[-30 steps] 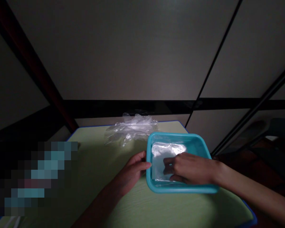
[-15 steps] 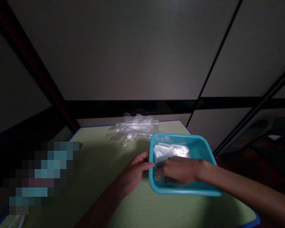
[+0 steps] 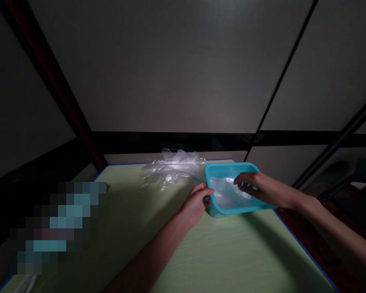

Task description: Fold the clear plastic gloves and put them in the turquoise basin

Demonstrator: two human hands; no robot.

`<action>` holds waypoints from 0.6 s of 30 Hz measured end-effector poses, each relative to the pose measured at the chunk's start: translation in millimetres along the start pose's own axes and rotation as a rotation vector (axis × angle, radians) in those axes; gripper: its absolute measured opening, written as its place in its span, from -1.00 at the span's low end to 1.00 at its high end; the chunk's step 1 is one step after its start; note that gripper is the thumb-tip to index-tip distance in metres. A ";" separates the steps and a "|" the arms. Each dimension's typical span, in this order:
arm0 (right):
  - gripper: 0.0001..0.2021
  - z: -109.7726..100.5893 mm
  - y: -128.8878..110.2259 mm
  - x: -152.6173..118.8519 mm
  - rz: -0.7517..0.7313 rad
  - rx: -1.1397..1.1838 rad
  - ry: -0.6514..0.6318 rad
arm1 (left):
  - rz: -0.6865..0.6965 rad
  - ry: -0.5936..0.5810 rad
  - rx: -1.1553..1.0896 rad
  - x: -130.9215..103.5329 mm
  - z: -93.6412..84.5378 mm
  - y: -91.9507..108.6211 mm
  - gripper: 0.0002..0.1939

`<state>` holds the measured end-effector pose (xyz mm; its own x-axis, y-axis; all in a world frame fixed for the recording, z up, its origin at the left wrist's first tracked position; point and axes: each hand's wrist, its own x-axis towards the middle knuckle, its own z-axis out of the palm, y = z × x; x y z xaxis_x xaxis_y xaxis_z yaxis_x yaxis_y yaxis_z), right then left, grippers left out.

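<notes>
My left hand [image 3: 198, 201] grips the left rim of a teal plastic basin [image 3: 232, 211], thumb over the edge and fingers on the outer wall. Flat, shiny clear plastic [image 3: 224, 195] lies inside the basin. My right hand [image 3: 254, 187] is over the basin's right half, close above that plastic. Its fingers curve down, with a gap between them and the thumb; nothing is plainly held, and whether the fingertips touch the plastic I cannot tell. Behind and left of the basin lies a crumpled pile of clear plastic gloves [image 3: 177, 167].
The basin sits on a pale green table [image 3: 177, 260] with a blue edge, near its right side. At the left is a blurred-out teal object [image 3: 70, 215] with pale cords below it. Cabinet panels [image 3: 177, 73] rise behind the table.
The basin has moved away and slightly right, with my left hand on its rim. My right hand has risen from the plastic inside and shifted right, uncovering more of it.
</notes>
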<state>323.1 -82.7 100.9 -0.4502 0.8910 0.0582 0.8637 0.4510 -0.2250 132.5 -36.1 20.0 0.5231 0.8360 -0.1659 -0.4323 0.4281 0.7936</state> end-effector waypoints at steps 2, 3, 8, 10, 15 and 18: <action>-0.81 3.6 4.7 -6.6 0.053 -0.035 0.047 | 0.003 0.024 -0.008 10.0 2.9 -4.3 -0.80; -0.81 5.9 5.7 -10.0 0.075 -0.062 0.070 | 0.006 0.034 -0.011 14.0 4.0 -6.2 -0.77; -0.80 14.2 0.5 -21.6 0.099 -0.171 0.159 | 0.033 0.085 0.012 19.6 4.8 -10.0 -0.70; -0.80 13.7 -8.8 -20.4 0.086 -0.182 0.188 | 0.057 0.107 0.047 14.2 -1.0 -7.0 -0.71; -0.81 10.9 -57.1 9.3 -0.008 -0.133 0.258 | 0.160 0.216 0.188 -15.0 -42.9 12.2 -0.76; -0.82 22.3 -89.0 49.7 0.019 -0.146 0.189 | 0.220 0.284 0.284 -34.8 -80.2 24.2 -0.82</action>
<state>218.7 -79.6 102.1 -0.3948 0.8870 0.2396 0.9015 0.4243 -0.0854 44.9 -27.3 -2.0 0.2026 0.9743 -0.0979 -0.2710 0.1519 0.9505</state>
